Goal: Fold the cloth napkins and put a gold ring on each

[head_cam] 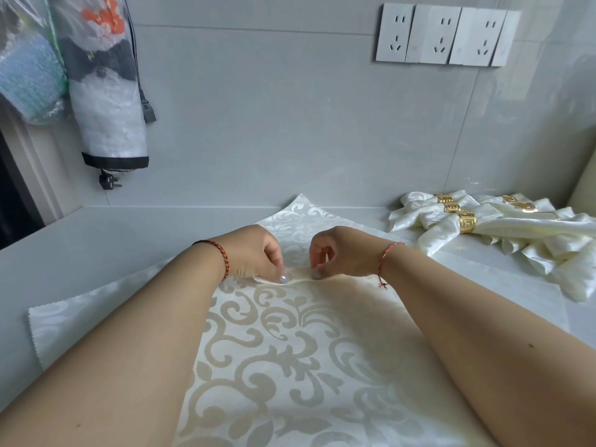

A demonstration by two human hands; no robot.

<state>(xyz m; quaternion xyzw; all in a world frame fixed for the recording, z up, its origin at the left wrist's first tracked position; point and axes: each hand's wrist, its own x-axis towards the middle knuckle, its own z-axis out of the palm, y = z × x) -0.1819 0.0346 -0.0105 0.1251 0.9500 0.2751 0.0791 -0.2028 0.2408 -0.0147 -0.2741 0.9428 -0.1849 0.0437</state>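
Pale grey tiles back the grey counter (96,233) we work at. Our cream damask cloth napkin (290,350) lies spread flat on it, one corner pointing at the back edge, the near part running under our forearms toward the front edge. A small raised pleat crosses the napkin's middle from left to right, and we pinch it from both sides: our left hand (258,256) grips it with curled fingers, our right hand (335,256) does the same just beside it, thumbs almost meeting. We judge the next gather must follow that same left-to-right axis, both hands equally near.

Toward the counter's right edge rests a heap of folded cream napkins (503,240) wearing gold patterned rings (467,221), well apart from our hands. White wall sockets (445,35) sit above; plastic-wrapped bundles (106,91) hang at the left. Nothing blocks the fold.
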